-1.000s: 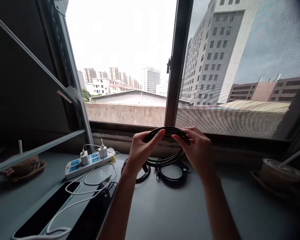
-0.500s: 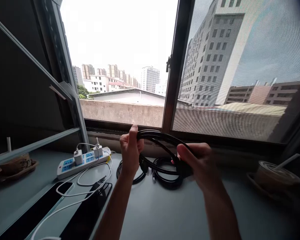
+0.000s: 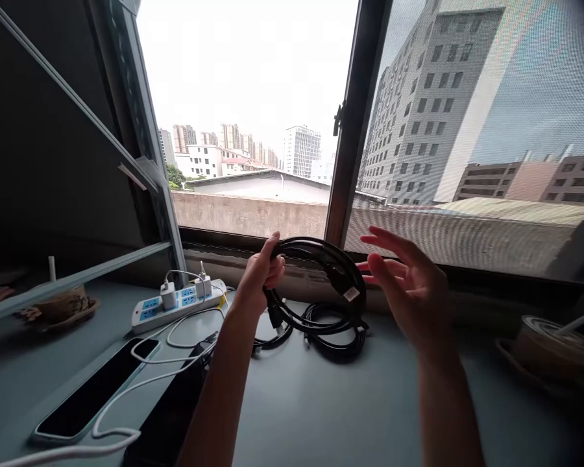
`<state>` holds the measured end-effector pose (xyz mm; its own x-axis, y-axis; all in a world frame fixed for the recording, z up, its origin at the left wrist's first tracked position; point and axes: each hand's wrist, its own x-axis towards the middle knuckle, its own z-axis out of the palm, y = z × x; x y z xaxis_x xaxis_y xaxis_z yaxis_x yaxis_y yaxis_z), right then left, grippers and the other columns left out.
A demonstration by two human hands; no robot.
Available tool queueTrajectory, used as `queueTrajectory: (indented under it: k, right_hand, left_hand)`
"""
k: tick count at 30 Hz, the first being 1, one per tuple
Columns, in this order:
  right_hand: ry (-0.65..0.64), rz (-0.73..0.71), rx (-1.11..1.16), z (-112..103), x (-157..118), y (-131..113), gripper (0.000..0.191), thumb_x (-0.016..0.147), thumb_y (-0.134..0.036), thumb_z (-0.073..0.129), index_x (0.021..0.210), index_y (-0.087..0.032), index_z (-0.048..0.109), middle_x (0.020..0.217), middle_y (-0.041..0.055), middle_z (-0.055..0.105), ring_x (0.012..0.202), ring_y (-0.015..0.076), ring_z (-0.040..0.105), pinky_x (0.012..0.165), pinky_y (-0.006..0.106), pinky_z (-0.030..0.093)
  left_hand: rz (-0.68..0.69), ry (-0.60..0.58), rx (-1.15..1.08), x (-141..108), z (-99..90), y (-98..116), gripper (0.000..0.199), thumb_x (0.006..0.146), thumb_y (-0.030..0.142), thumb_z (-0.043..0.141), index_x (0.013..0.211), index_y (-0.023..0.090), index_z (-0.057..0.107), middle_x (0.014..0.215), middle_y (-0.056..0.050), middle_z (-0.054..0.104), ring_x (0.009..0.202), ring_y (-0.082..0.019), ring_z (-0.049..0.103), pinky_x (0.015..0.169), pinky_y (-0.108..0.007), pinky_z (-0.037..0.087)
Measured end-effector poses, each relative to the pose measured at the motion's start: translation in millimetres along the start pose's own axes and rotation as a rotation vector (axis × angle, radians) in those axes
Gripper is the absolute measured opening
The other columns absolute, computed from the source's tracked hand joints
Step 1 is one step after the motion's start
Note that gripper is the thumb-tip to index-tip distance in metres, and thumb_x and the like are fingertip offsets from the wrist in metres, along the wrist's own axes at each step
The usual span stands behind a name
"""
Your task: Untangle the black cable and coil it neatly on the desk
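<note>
A coiled black cable [image 3: 316, 241] hangs in the air above the desk, gripped at its left side by my left hand [image 3: 259, 272]. A dark plug with a small pale label [image 3: 351, 294] shows inside the loop at its right. Just right of the coil, my right hand [image 3: 409, 285] is open, its fingers spread and apart from the cable. On the desk behind lies another black cable coil [image 3: 335, 350], and part of a further black coil [image 3: 275, 342] shows beside it, partly hidden by the held cable and my left arm.
A white power strip [image 3: 180, 305] with two chargers stands at the back left, its white cords [image 3: 126, 392] trailing over the desk. A phone [image 3: 97, 389] and a black flat object [image 3: 175, 405] lie in front. A lidded cup [image 3: 555, 340] with a straw is at right, below the window [image 3: 340, 194].
My right hand has let go of the coil's right side and moved right, fingers spreading. The left hand still grips the coil, whose plug and label now show.
</note>
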<state>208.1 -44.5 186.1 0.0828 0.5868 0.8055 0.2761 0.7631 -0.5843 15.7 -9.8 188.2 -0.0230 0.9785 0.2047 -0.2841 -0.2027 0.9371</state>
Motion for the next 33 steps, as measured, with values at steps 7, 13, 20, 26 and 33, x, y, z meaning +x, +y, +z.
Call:
queueTrajectory:
  k: [7, 13, 20, 26, 33]
  right_hand:
    - [0.085, -0.287, -0.273, 11, -6, -4, 0.027, 0.077, -0.028, 0.068, 0.104, -0.025, 0.066, 0.106, 0.0036, 0.063, 0.093, 0.0184, 0.062, 0.068, 0.028, 0.056]
    - [0.158, -0.415, -0.342, 18, -8, -5, 0.029, 0.078, -0.02, 0.067, 0.107, -0.025, 0.065, 0.107, 0.0031, 0.063, 0.091, 0.018, 0.063, 0.073, 0.029, 0.053]
    - [0.192, -0.31, -0.543, 17, -10, -4, 0.021, 0.086, -0.028, 0.057, 0.106, -0.026, 0.064, 0.099, 0.0007, 0.067, 0.083, 0.017, 0.064, 0.069, 0.027, 0.053]
    - [0.12, -0.175, -0.529, 18, -4, 15, 0.025, 0.087, -0.037, 0.053, 0.108, -0.027, 0.063, 0.094, 0.0003, 0.067, 0.073, 0.0136, 0.062, 0.055, 0.021, 0.051]
    - [-0.093, 0.001, -0.298, 21, 4, 51, 0.029, 0.088, -0.043, 0.048, 0.106, -0.022, 0.055, 0.097, 0.0036, 0.064, 0.075, 0.015, 0.063, 0.059, 0.024, 0.05]
  left_hand:
    - [-0.005, -0.072, -0.1, -8, 3.9, 5, 0.06, 0.079, 0.05, 0.055, 0.049, 0.019, 0.014, 0.045, 0.009, 0.012, 0.036, 0.0, 0.012, 0.033, -0.016, 0.007]
    - [-0.107, -0.226, -0.235, -26, 8.9, 23, 0.051, 0.087, 0.045, 0.046, 0.051, 0.018, 0.022, 0.046, 0.009, 0.013, 0.035, 0.0, 0.009, 0.03, -0.014, 0.005]
    - [-0.048, -0.137, -0.14, -25, 13.0, 19, 0.05, 0.085, 0.048, 0.049, 0.052, 0.018, 0.024, 0.046, 0.009, 0.012, 0.035, 0.0, 0.008, 0.03, -0.015, 0.003]
    - [-0.015, -0.359, -0.01, -28, 3.3, 19, 0.051, 0.076, 0.042, 0.063, 0.055, 0.019, 0.023, 0.046, 0.01, 0.014, 0.035, 0.0, 0.011, 0.031, -0.015, 0.004]
    - [-0.029, -0.422, 0.031, -30, 15.1, 9, 0.049, 0.065, 0.022, 0.072, 0.06, 0.02, 0.023, 0.045, 0.012, 0.019, 0.034, 0.002, 0.014, 0.031, -0.014, 0.006]
